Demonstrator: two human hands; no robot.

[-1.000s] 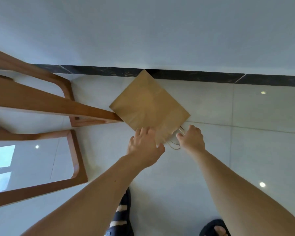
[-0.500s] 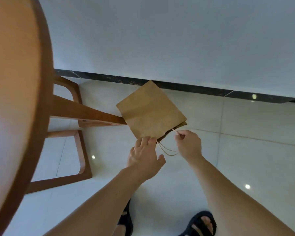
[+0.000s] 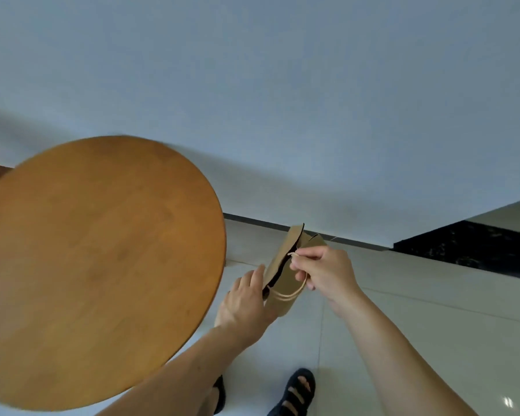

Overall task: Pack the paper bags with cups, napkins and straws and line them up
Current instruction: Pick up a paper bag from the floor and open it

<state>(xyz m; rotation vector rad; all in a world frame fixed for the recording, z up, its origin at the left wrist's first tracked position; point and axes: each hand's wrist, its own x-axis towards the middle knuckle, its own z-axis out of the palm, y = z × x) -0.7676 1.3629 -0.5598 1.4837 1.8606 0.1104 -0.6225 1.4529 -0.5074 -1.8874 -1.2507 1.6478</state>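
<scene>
Perhaps a café: round wooden table [image 3: 96, 265].

A single wide-angle camera worn on the head looks forward and steeply down. The round table [image 3: 96, 265] lies close under the lens at left, seen from above. The left hand [image 3: 242, 304] and right hand [image 3: 324, 273], both holding the paper bag [image 3: 282, 283], sit near the middle. A sandal [image 3: 296, 391] on the floor [image 3: 403, 310] marks the bottom edge, and the wall [image 3: 282, 100] fills the upper half.
</scene>
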